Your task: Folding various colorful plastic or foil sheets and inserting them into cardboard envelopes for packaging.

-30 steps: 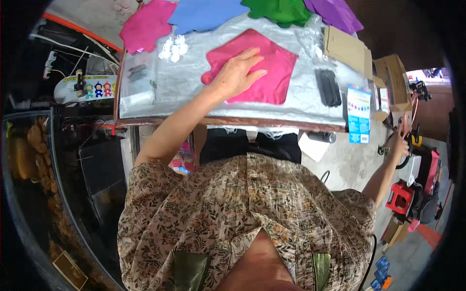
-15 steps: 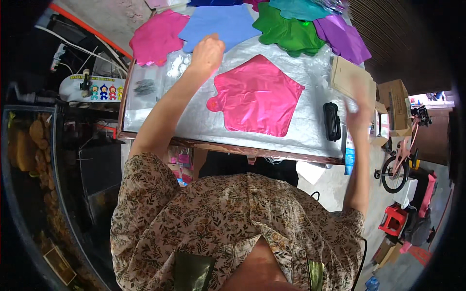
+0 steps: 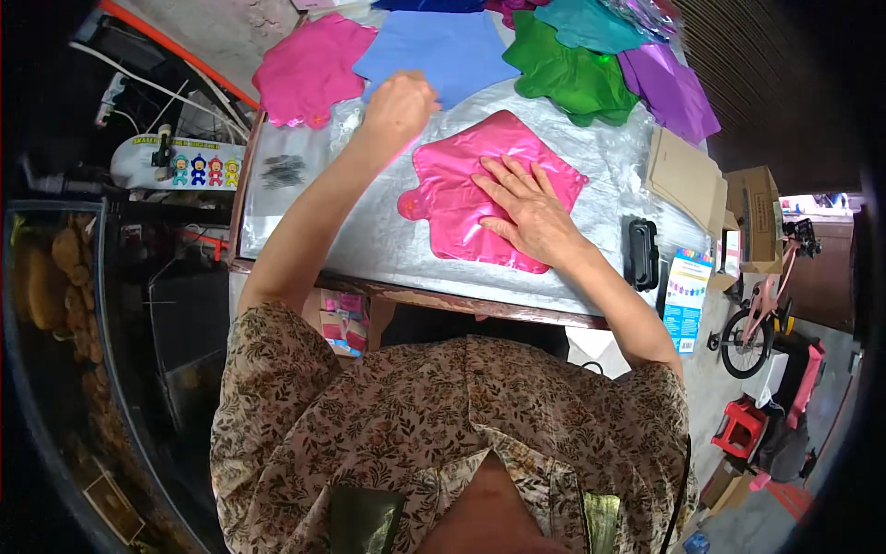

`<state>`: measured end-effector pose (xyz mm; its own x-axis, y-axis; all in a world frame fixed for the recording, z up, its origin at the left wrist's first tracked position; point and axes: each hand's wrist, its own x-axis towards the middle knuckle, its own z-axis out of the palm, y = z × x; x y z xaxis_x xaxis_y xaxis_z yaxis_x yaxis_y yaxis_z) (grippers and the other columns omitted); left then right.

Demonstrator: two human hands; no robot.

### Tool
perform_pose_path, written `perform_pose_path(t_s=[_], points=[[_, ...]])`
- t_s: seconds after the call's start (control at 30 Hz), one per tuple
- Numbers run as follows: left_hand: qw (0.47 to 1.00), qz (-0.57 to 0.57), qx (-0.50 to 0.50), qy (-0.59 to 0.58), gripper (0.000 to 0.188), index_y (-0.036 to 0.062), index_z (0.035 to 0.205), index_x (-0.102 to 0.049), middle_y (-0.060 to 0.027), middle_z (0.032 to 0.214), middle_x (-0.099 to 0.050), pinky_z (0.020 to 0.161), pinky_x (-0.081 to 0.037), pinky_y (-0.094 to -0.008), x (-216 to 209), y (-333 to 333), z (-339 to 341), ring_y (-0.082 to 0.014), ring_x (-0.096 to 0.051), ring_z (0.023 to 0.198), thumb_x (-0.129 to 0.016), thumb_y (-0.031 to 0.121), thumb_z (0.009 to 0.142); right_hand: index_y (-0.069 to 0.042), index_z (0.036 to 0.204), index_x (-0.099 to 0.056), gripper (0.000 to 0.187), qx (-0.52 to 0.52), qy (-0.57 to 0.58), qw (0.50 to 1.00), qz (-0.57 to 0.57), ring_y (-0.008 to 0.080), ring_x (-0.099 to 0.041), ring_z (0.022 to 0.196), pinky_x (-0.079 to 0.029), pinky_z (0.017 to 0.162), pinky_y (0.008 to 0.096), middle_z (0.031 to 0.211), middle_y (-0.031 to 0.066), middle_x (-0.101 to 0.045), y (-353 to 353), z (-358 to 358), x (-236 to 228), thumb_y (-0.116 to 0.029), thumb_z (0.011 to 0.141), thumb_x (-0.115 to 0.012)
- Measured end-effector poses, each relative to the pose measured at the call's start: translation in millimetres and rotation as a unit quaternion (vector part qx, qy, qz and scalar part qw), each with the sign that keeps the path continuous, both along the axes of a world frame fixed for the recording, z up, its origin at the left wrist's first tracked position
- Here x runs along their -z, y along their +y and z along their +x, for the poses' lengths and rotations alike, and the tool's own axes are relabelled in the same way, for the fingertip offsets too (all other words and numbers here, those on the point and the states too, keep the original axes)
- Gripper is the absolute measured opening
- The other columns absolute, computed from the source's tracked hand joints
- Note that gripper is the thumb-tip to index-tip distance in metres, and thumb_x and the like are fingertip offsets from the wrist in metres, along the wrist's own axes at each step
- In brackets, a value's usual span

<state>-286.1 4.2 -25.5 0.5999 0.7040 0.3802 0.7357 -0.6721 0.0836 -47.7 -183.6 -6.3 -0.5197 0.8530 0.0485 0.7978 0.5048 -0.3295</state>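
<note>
Right hand (image 3: 528, 214) is lying flat, fingers spread, palm down on the pink star balloon (image 3: 489, 189), so that grip is released, just pressing on the foil. The balloon sits deflated and flat in the middle of the surface (image 3: 388, 249), which is covered in a silvery sheet, with its little neck tab pointing to the left.

Left hand (image 3: 399, 103) is up past the balloon's top left point, curled into a loose fist. That grip is clenched, but I can't tell if there's anything pinched in it. It's hovering right at the edge of the blue balloon (image 3: 434, 51) and near some small clear bits on the sheet.

More flat foil balloons are fanned out along the far side: a magenta balloon (image 3: 309, 69) at left, then the blue one, a green balloon (image 3: 568, 78), a teal balloon (image 3: 600, 23) and a purple balloon (image 3: 669, 88) at right. On the right end there's a stack of cardboard (image 3: 685, 175) and a black case (image 3: 640, 251) just beside the right forearm. A small bag (image 3: 281, 171) with dark stuff lies at the left end.
</note>
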Motion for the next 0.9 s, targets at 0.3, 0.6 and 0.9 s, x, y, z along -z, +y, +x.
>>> perform_pose_path(t_s=[0.3, 0.6, 0.9], points=[[0.89, -0.367, -0.148, -0.225, 0.021, 0.0077, 0.098, -0.08, -0.0035, 0.081, -0.074, 0.062, -0.051, -0.0296, -39, 11, 7, -0.0113, -0.064, 0.067, -0.079, 0.023, 0.084, -0.009, 0.148, -0.049, 0.055, 0.04, 0.102, 0.994, 0.028, 0.0379, -0.04, 0.143, -0.026, 0.121, 0.0538, 0.151, 0.0182, -0.048, 35, -1, -26, -0.029, 0.099, -0.062], [0.854, -0.388, -0.076, -0.338, 0.022, 0.0079, 0.096, -0.081, -0.0015, 0.08, -0.075, 0.066, -0.053, -0.0272, -32, 29, 2, -0.01, -0.066, 0.071, -0.083, 0.021, 0.078, -0.004, 0.141, -0.053, 0.043, 0.074, 0.105, 0.978, 0.164, 0.0365, -0.052, 0.131, -0.039, 0.11, 0.0472, 0.139, 0.0181, -0.059, 116, -30, 1, -0.018, 0.1, -0.057], [0.852, -0.41, -0.087, -0.313, 0.025, 0.0046, 0.103, -0.079, 0.0003, 0.085, -0.074, 0.067, -0.051, -0.0232, -48, 43, 9, -0.0059, -0.062, 0.074, -0.08, 0.021, 0.084, 0.0, 0.108, -0.07, 0.027, 0.103, 0.062, 0.977, 0.178, 0.0361, -0.06, 0.109, -0.045, 0.094, 0.049, 0.112, 0.0152, -0.07, 136, -42, 7, -0.021, 0.099, -0.057]])
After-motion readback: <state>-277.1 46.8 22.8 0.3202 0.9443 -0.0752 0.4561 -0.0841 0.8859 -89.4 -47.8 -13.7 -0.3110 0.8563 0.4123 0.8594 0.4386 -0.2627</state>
